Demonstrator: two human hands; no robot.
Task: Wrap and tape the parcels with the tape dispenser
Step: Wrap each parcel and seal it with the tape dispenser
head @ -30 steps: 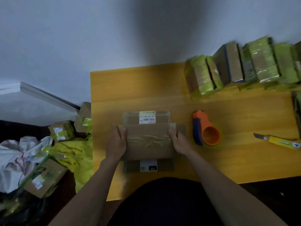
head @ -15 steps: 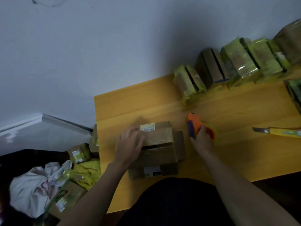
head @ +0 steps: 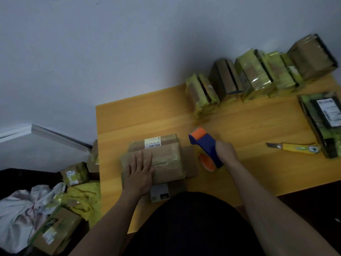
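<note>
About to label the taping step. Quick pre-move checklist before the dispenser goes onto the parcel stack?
1. Stack held down: ok. left hand lies flat on the top parcel.
2. Tool in hand: ok. right hand grips the tape dispenser.
3. Dispenser on the parcel: not ok. It is beside the stack, to its right, not yet over it.
4. Free tape end ready: cannot tell, too blurred.
5. Stack squared: not ok. Lower boxes stick out at the right and near edges.
6. Path free: ok. utility knife lies far right on the table, away from both hands.
</note>
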